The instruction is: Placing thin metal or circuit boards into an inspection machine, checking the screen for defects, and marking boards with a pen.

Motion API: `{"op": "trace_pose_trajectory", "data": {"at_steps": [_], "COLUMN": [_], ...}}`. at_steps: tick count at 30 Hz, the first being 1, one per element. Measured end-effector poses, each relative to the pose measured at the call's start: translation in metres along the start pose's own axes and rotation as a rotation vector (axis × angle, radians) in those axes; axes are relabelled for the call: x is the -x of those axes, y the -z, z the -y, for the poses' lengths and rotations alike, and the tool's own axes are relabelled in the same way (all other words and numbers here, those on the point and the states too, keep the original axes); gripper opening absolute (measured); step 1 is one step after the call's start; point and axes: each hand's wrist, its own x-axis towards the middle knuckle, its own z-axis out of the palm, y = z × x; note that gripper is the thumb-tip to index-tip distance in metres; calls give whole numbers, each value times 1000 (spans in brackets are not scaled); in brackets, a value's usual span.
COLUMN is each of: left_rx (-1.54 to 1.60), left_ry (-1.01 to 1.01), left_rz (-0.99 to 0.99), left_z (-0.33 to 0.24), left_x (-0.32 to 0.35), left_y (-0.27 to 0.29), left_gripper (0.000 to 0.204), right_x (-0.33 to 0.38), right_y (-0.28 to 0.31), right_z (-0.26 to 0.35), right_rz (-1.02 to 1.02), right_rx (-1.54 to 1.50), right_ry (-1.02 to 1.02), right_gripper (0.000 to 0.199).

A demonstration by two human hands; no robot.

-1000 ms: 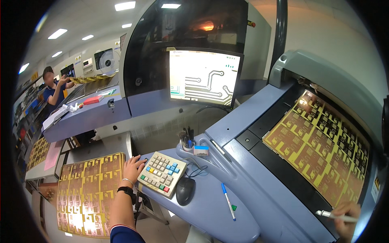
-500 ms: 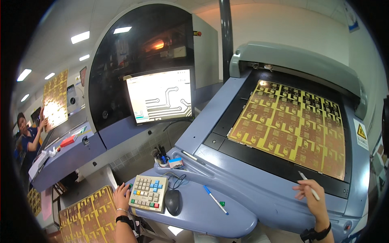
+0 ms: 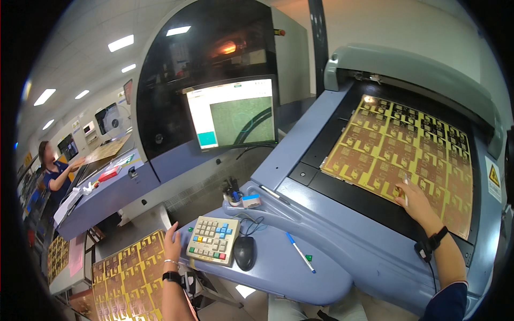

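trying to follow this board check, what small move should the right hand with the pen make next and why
Probably a short slide of the pen tip along the yellow circuit panel. The right hand already rests on the panel's near edge holding the pen, the screen shows a magnified trace, and the left hand sits beside the keypad.

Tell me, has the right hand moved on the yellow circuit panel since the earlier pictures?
Yes. The right hand went from below the panel's lower edge up onto the panel itself.

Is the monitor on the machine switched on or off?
On: the monitor glows, showing a bright window with a greenish magnified image.
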Motion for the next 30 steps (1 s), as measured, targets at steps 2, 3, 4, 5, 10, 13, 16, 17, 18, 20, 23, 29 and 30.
{"op": "trace_pose_trajectory", "data": {"at_steps": [2, 3, 4, 5, 10, 13, 16, 17, 18, 20, 23, 29, 30], "left_rx": [-20, 59, 127, 115, 184, 326, 586, 766, 891, 1220, 1598, 1897, 1900], "left_ry": [-83, -42, 3, -19, -301, -409, -319, -164, -62, 161, 369, 369, 296], "left_rz": [19, 52, 80, 120, 404, 591, 818, 930, 997, 1102, 1106, 973, 959], "left_z": [-13, -32, -55, -78, -189, -240, -275, -291, -308, -341, -383, -461, -467], "left_x": [1, 3, 5, 6, 3, 16, 34, 42, 51, 64, 62, 65, 65], "left_y": [13, 17, 22, 26, -18, -64, -126, -147, -165, -201, -256, -260, -247], "left_gripper": [36, 35, 34, 33, 32, 34, 34, 34, 38, 47, 54, 51, 50], "right_x": [-5, -6, -7, -9, -12, -16, -9, -7, -7, -5, 0, 15, 14], "right_y": [-3, -2, -3, -4, -10, -13, -17, -19, -18, -9, 2, 38, 40], "right_z": [-1, 1, 3, 6, 6, 16, 19, 20, 23, 33, 51, 45, 42], "right_rz": [15, 27, 42, 71, 150, 222, 172, 90, 3, -71, -161, -222, -280], "right_rx": [40, 84, 118, 123, 342, 525, 640, 668, 695, 715, 725, 412, 343], "right_ry": [-23, 28, 85, 77, 161, 260, 377, 397, 421, 430, 470, 310, 280], "right_gripper": [43, 44, 45, 45, 45, 44, 41, 40, 39, 37, 38, 38, 37]}}
